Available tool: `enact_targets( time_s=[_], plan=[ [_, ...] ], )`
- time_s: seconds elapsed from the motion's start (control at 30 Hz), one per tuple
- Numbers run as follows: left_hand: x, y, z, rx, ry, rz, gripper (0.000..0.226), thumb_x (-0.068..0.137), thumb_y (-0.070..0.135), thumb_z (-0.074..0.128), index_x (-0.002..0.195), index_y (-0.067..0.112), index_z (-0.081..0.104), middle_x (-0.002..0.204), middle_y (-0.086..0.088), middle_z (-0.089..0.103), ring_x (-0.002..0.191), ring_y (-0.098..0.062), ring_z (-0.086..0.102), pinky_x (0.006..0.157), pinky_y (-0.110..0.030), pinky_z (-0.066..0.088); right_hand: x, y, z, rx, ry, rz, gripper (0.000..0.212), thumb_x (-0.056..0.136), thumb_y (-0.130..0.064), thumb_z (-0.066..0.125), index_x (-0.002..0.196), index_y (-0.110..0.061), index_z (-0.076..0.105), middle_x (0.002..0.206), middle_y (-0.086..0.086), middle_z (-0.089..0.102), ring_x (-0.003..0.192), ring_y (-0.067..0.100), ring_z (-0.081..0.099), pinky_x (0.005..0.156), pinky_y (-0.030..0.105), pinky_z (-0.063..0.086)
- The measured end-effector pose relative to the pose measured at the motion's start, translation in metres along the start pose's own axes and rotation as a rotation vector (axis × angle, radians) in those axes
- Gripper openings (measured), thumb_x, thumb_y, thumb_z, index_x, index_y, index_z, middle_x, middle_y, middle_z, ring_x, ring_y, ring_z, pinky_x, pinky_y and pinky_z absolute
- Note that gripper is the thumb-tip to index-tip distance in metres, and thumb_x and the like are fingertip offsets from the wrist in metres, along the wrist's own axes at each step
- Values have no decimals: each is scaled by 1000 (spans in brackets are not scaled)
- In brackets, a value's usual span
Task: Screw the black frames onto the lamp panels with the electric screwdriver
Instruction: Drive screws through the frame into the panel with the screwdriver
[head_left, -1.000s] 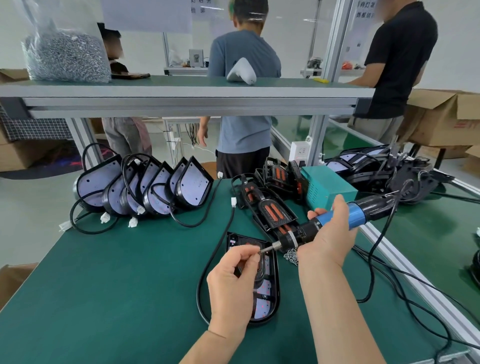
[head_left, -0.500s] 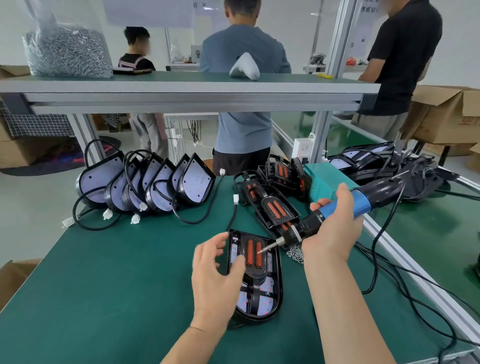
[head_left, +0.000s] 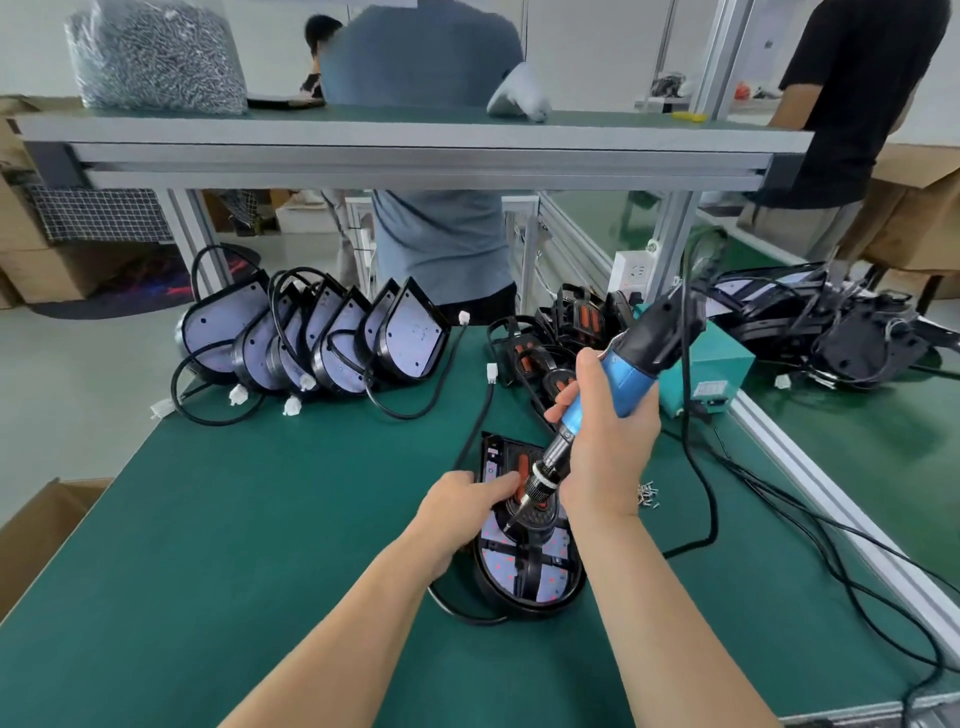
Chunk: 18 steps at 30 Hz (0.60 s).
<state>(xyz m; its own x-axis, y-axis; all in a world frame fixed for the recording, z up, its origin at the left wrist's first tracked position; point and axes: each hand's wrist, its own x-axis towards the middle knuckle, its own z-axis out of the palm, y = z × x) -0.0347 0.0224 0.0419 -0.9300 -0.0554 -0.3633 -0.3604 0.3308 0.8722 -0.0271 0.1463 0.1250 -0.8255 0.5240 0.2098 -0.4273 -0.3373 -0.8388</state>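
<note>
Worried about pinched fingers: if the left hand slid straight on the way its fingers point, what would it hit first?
Likely the screwdriver: its chuck sits just beyond the left hand, over the frame. Depth is unclear, so it might slip past.

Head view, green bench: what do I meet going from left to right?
From the left: cardboard box → row of upright lamp panels → left hand → right hand gripping the electric screwdriver → teal box → heap of black lamp parts.
</note>
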Motion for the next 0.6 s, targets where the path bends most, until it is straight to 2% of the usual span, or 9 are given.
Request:
enact_targets(
  time_s=[0.07,0.17,0.27,0.33,0.37,0.43,0.53,0.6],
  plan=[
    [0,-1,1,-23,3,-2,46,80,54,74,74,14,53,72,1,54,64,-17,47,59,-29,32,-2,4,3,-3,-16,0,22,85,-26,71,96,-14,57,70,11,54,56,21,51,51,23,49],
    [-2,0,1,-81,-30,2,56,74,57,74,79,5,55,81,-13,60,73,-22,50,70,-33,35,-3,8,4,-7,-31,12,26,84,-27,71,98,-11,57,72,14,54,55,19,52,51,23,49],
    [-7,3,1,-60,-23,11,58,65,62,71,78,10,49,80,-8,54,73,-21,46,70,-34,35,-4,11,4,-9,-43,23,28,84,-28,71,99,-9,58,72,13,55,55,20,52,51,23,49],
    [-10,5,0,-61,-30,17,69,56,63,67,84,1,57,87,-15,67,76,-22,54,76,-39,47,-6,13,4,-9,-50,29,29,83,-28,72,100,-10,58,74,14,55,56,20,52,51,22,49],
    [-11,5,0,-66,-28,19,77,53,63,66,91,-5,61,95,-20,72,79,-23,58,84,-44,52,-6,15,4,-6,-55,32,29,83,-29,72,100,-10,58,74,14,55,55,20,52,51,22,49],
    [-11,5,0,-65,-29,19,88,50,63,65,103,-8,63,107,-23,72,84,-26,65,96,-50,51,-8,17,3,-8,-70,33,30,83,-30,73,100,-11,57,73,13,56,53,19,52,52,21,49],
    [-12,6,1,-64,-39,26,90,48,63,63,105,-7,64,107,-21,73,101,-37,69,98,-50,50,-11,18,4,-16,-97,26,30,83,-29,72,100,-10,57,72,11,58,53,20,53,53,19,49],
    [-12,6,1,-66,-33,32,89,48,63,61,104,-6,65,103,-20,74,97,-35,70,97,-49,51,-12,18,6,-13,-120,18,33,81,-31,73,100,-10,57,72,8,61,52,21,52,54,20,50]
  ],
)
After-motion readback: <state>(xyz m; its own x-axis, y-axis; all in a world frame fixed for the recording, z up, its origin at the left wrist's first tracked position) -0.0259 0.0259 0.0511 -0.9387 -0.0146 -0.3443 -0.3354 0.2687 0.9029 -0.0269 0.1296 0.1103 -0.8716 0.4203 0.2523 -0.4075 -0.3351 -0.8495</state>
